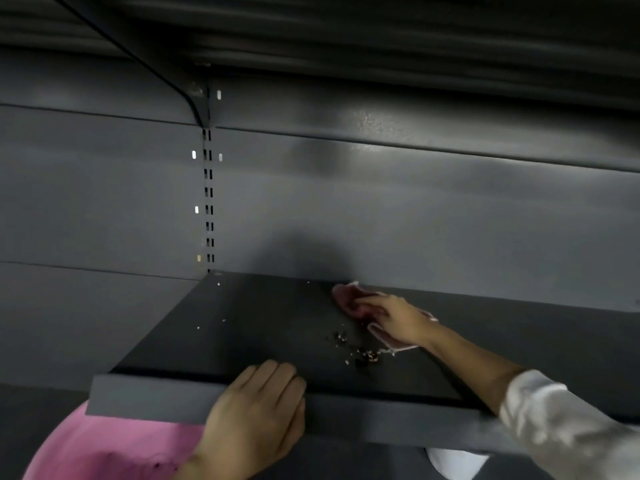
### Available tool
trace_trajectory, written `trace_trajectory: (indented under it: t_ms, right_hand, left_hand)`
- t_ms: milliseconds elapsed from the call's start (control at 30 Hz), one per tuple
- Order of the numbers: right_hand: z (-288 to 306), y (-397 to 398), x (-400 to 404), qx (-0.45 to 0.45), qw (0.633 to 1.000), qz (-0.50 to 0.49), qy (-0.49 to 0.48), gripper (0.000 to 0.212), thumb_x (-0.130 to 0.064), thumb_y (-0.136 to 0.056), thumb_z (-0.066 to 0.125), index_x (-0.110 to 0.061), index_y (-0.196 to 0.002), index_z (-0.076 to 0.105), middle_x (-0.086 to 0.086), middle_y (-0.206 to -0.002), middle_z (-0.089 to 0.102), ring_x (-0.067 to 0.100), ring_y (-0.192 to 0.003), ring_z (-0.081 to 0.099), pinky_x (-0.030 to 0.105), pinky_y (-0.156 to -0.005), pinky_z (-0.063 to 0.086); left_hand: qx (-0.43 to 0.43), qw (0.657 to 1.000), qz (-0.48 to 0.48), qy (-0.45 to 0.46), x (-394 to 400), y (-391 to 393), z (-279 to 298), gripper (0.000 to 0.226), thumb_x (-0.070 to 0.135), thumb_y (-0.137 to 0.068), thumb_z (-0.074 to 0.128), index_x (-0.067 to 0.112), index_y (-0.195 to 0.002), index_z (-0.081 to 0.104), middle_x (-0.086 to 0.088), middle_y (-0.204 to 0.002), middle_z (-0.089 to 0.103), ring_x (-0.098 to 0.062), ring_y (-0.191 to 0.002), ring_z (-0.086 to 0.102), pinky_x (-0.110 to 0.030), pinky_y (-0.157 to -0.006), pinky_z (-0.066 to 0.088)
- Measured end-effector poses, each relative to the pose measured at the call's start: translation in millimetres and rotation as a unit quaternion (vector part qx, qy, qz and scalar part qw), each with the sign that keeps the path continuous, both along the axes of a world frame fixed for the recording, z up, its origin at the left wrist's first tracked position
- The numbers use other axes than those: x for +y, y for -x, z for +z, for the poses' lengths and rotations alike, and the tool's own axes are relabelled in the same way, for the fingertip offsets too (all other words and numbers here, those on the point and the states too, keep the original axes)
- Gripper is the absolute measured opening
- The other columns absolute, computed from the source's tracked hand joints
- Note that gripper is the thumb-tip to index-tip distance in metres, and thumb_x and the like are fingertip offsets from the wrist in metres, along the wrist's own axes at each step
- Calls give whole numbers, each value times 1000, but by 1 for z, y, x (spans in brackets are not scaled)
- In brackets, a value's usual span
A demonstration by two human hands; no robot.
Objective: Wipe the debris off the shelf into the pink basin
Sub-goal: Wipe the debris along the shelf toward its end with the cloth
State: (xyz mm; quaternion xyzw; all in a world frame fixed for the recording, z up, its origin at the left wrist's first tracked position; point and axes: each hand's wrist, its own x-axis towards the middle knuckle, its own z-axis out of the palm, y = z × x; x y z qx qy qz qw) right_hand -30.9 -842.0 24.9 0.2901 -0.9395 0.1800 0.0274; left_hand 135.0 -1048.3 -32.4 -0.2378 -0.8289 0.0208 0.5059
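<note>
Pink basin (104, 445) sits low at the left, under the dark shelf's front lip (156, 396), partly hidden by that lip and by your left hand (256, 417), which lies flat and open on the edge, gripping nothing. Right of it, debris (360, 353) lies scattered mid-shelf, near the front, with a few stray specks further left, and the slotted upright (209, 202) runs up the grey back panel behind. Your right hand (398, 320) presses down a pink cloth (349, 299) with fingers spread, just beside the crumbs, light sleeve (561, 427) crossing the lip; a white object (453, 462) shows below.
</note>
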Motion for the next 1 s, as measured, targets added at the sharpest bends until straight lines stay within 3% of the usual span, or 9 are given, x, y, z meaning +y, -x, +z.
trace_trajectory:
  t_ms: [100,200,400,500,600,667,767,867,1000]
  right_hand:
    - [4,-11,-6,-11,997,48,65,42,4,-86,43,-16,-120,57,5,-124,62,11,-110,56,14,-91,36]
    - [18,-18,25,-6,987,-2,162,40,9,-86,41,-9,-118,59,5,-116,64,20,-110,59,28,-97,42]
    - [6,-46,103,-72,993,-91,37,43,3,-91,37,-18,-127,48,5,-129,55,21,-118,54,3,-84,35]
    - [-5,-54,83,-24,995,-95,1,44,0,-86,42,-16,-126,49,7,-137,50,23,-126,45,23,-106,30]
    - [-10,-66,45,44,997,-61,15,38,-8,-82,48,-17,-119,53,4,-135,51,19,-127,44,21,-103,30]
    - [-12,-72,15,38,998,-26,31,41,-11,-84,45,-20,-124,48,1,-138,47,13,-128,40,22,-107,27]
    - [-15,-76,-29,0,998,6,60,33,-14,-92,37,-19,-122,49,0,-132,52,5,-114,43,32,-114,26]
    - [-6,-73,-50,-40,991,-4,130,40,-9,-88,37,-29,-119,52,-6,-115,62,10,-107,55,24,-103,38]
    - [17,-42,-15,-4,983,-64,175,34,-3,-86,43,-18,-109,64,9,-117,67,22,-110,60,30,-91,45]
  left_hand:
    - [-9,1000,8,13,-3,-2,2,59,25,-97,24,13,-64,73,-5,-66,69,-17,-71,42,-26,-63,35]
    - [-20,1000,1,7,-11,-5,6,60,26,-97,23,11,-64,71,-5,-66,67,-16,-71,42,-27,-62,35]
    - [-37,998,28,-38,-34,-7,12,67,29,-98,18,6,-64,71,-8,-65,66,-17,-68,39,-29,-58,33]
    - [-25,999,25,-27,-32,-7,9,68,28,-98,17,6,-65,72,-8,-65,67,-17,-70,40,-28,-59,33]
    - [-21,999,22,-27,-31,-5,8,70,29,-98,16,6,-65,73,-9,-67,68,-16,-71,41,-27,-60,32]
    - [-21,999,28,-27,-29,-7,8,68,28,-98,17,5,-66,73,-9,-68,69,-16,-72,41,-27,-60,32]
    - [-25,998,47,-20,-29,-10,11,44,19,-87,36,5,-65,72,-8,-67,68,-18,-71,40,-29,-60,31]
    - [-45,997,64,-16,-30,-13,15,32,18,-75,43,5,-65,70,-9,-66,67,-18,-69,39,-31,-57,31]
    - [-56,994,88,-44,-46,-16,16,33,18,-74,42,4,-66,71,-10,-67,67,-19,-69,40,-33,-58,32]
